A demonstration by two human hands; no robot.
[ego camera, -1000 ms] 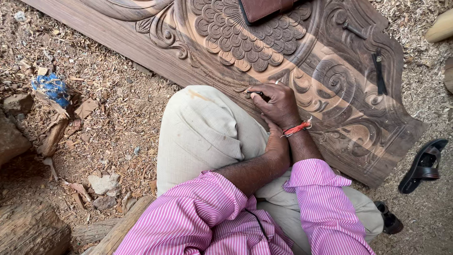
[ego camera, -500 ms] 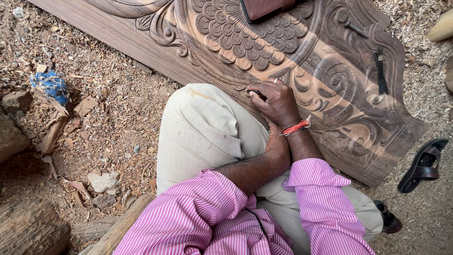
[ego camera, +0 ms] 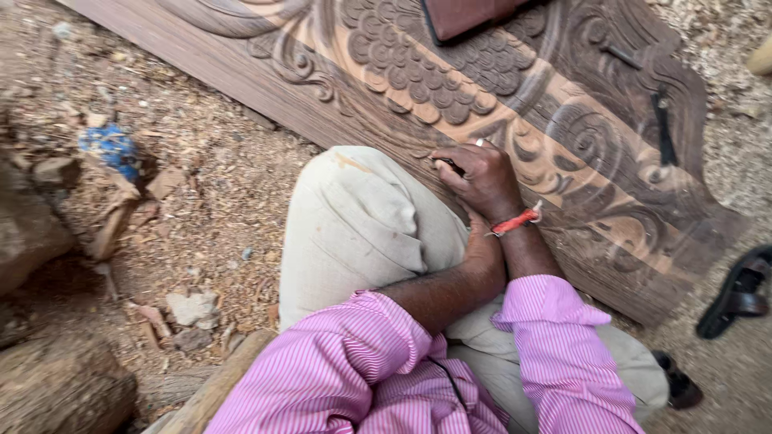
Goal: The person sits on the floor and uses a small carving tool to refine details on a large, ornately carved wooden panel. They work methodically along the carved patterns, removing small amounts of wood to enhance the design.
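A long carved wooden panel (ego camera: pixel 563 120) with scale and scroll patterns lies across the ground in front of me. My right hand (ego camera: pixel 485 178), with a red thread at the wrist, rests on the panel's near edge, its fingers closed on a small dark tool (ego camera: pixel 449 166) pressed to the carving. My left hand (ego camera: pixel 483 255) is tucked against the underside of my right wrist, fingers hidden. My knee in beige trousers (ego camera: pixel 362 225) is drawn up beside the panel. Both sleeves are pink striped.
A dark chisel (ego camera: pixel 663 127) lies on the panel's right part and a reddish-brown block (ego camera: pixel 470 16) sits at its top. Black sandals (ego camera: pixel 736 293) lie at the right. Wood chips, a blue scrap (ego camera: pixel 108 149), stones (ego camera: pixel 191 307) and a log (ego camera: pixel 64 390) cover the ground on the left.
My right hand stays at the same spot on the carving, and my left hand stays under the wrist. Only the view has shifted slightly.
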